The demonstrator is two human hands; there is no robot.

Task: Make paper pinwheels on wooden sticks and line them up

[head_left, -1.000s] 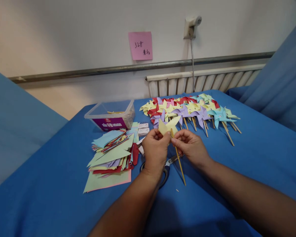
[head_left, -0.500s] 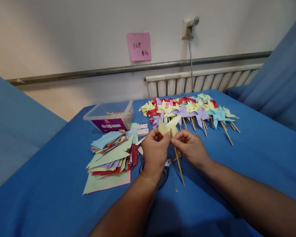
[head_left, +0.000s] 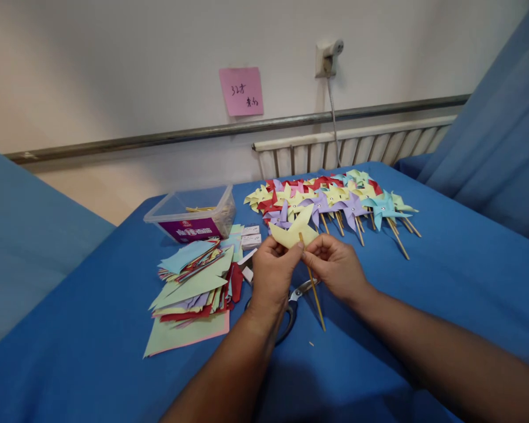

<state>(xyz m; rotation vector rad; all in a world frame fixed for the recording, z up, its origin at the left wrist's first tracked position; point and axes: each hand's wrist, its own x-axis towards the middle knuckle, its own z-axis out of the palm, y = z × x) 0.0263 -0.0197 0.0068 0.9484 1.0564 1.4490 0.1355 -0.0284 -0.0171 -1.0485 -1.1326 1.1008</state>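
Observation:
A pale yellow paper pinwheel [head_left: 296,228] is between my two hands, its back toward me. A thin wooden stick [head_left: 316,296] lies against its middle and slants down toward me. My left hand [head_left: 273,267] is closed on the pinwheel's left side, with the thumb against the stick near its top. From the right, my right hand [head_left: 335,264] pinches the pinwheel where paper and stick meet; its fingertips are partly hidden. Below the hands, scissors [head_left: 293,305] with dark handles lie on the blue cloth, partly covered by my left hand and wrist.
Finished pinwheels [head_left: 352,205] in several colours lie at the back right. At the left are a clear plastic box [head_left: 189,212] holding sticks and a stack of coloured paper [head_left: 194,294]. Small white boxes [head_left: 251,239] stand beside it. A radiator [head_left: 357,147] runs behind the blue-covered table [head_left: 83,317].
The view has shifted slightly, so the wall and table items sit a little lower and further left. More of the yellow pinwheel's back shows. Both hands keep their grip.

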